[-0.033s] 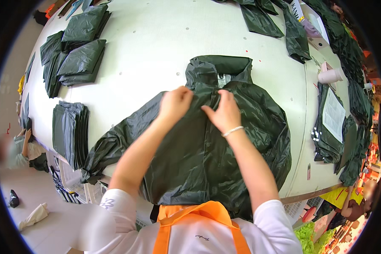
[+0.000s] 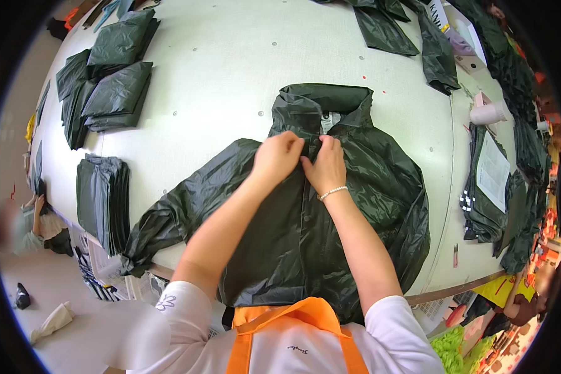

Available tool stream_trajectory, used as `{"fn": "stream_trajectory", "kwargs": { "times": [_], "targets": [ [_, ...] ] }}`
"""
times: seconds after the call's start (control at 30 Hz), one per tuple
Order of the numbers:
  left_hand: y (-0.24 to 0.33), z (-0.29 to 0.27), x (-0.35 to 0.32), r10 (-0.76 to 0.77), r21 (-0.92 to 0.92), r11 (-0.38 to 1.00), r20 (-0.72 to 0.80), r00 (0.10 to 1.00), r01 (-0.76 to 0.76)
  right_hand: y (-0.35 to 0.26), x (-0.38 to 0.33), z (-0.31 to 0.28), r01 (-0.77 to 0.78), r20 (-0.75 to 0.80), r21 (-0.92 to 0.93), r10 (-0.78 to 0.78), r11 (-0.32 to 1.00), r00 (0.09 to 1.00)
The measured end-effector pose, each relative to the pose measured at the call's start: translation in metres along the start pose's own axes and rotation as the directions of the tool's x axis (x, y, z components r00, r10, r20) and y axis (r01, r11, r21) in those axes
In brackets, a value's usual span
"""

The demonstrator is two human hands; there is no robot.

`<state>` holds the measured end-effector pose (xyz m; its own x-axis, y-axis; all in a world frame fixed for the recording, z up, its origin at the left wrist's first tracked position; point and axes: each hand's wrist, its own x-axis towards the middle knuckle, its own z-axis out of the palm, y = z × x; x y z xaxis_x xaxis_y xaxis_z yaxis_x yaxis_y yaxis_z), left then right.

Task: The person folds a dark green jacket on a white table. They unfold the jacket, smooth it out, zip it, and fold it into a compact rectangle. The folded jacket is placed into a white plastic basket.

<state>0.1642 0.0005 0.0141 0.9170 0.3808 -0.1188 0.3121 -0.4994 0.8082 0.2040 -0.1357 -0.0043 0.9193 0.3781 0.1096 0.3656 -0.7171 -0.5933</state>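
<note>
Left hand [image 2: 277,156]: forearm bare, reaching forward from lower edge, fingers curled and pinched shut. Right hand [image 2: 325,167]: forearm bare, beaded bracelet at wrist, fingers pinched shut, knuckles touching the left hand's.

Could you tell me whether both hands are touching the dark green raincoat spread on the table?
Touching. The head view shows the left hand and right hand pinching the raincoat front just below its collar.
</note>
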Motion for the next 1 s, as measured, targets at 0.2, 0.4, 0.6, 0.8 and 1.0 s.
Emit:
{"fn": "stream_trajectory", "kwargs": {
  "times": [0.2, 0.4, 0.6, 0.8, 1.0],
  "targets": [
    [-0.013, 0.038, 0.016, -0.070, 0.275, 0.958, -0.038, 0.997, 0.078, 0.045, 0.004, 0.019, -0.074, -0.147, 0.377, 0.139, 0.923, 0.979],
    [0.000, 0.047, 0.051, -0.057, 0.422, 0.907, 0.145, 0.988, -0.009, 0.042, 0.023, 0.027, -0.068, -0.185, 0.347, 0.139, 0.936, 0.973],
    [-0.020, 0.039, 0.063, -0.130, -0.306, 0.905, 0.463, 0.877, 0.296, 0.042, 0.025, 0.029, -0.069, -0.153, 0.262, 0.112, 0.963, 0.982],
    [-0.036, 0.033, 0.066, -0.037, -0.555, 0.743, 0.524, 0.851, 0.374, 0.027, 0.021, 0.030, -0.065, -0.095, 0.604, 0.152, 0.795, 0.984],
    [-0.035, 0.043, 0.056, 0.003, -0.404, 0.901, 0.367, 0.930, 0.157, 0.026, 0.019, 0.027, 0.107, -0.149, 0.218, -0.076, 0.970, 0.986]
  ]
}}
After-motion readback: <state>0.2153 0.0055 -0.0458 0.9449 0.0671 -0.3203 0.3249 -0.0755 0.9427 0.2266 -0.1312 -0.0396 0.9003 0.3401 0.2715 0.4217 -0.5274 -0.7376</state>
